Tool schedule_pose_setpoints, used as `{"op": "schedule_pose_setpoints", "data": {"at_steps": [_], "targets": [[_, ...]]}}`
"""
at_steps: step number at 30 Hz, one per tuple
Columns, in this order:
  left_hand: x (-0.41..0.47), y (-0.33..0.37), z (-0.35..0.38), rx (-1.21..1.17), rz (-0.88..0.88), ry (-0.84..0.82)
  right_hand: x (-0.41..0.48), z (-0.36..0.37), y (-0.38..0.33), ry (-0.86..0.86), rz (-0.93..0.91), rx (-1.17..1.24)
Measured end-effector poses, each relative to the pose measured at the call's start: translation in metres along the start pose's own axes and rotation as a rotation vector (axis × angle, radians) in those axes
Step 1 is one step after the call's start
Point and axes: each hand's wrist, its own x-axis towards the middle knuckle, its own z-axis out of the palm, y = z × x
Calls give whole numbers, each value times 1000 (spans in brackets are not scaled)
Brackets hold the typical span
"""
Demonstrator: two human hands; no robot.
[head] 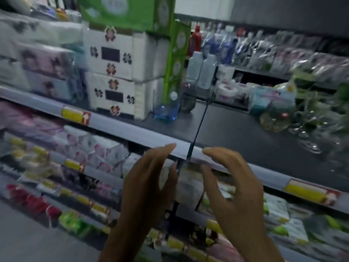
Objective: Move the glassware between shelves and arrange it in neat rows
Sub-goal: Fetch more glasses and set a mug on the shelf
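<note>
Head view, heavy motion blur throughout. Left hand (149, 178) and right hand (236, 180) are raised side by side in front of the shelf (226, 129) edge, backs toward the camera, fingers spread and slightly curved, fingertips at the level of the front rail. Between the thumbs sits a pale, translucent object (188, 180) – too blurred to identify, and it cannot be told whether either hand grips it or only frames it. Glassware on the dark shelf surface: a blue glass (166, 110) stands upright near the centre, just beside the white boxes (113, 76); a dark glass (188, 99) stands right of it, close but contact not readable. A cluster of clear glassware (311, 125) occupies the right end of the same shelf, well apart from the blue glass; individual pcs. cannot be separated, incl. a green-tinted footed piece (275, 118) at its left side. Bare shelf surface lies between the two groups. White boxes w/ flower print are stacked two high at left; green boxes (120, 12) rest on top of them. Pale bottles (200, 70) stand behind the dark glass. Yellow price labels (75, 115) are fixed to the front rail – further ones on lower shelves, which carry soft packaged goods (105, 154).
</note>
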Motion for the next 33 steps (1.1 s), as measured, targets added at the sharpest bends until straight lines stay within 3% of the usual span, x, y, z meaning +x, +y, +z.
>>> {"op": "schedule_pose_setpoints", "data": {"at_steps": [7,10,13,15,20,25,30,31,33], "targets": [[120,-14,37,156,32,13,141,31,54,17,140,-143],[159,-8,49,266,117,2,196,53,91,-150,139,-264],[193,-12,62,440,160,-93,228,72,111,-372,195,-305],[210,-15,67,527,165,-182,237,80,120,-419,186,-280],[235,-24,81,615,153,-401,232,79,124,-299,218,-163],[248,-13,82,482,179,-495,220,65,122,-200,233,-104],[264,7,83,259,153,-487,223,27,119,-86,282,67],[267,9,85,211,143,-488,221,14,120,-45,289,35],[271,15,89,87,121,-495,215,-14,136,17,308,-277]]}}
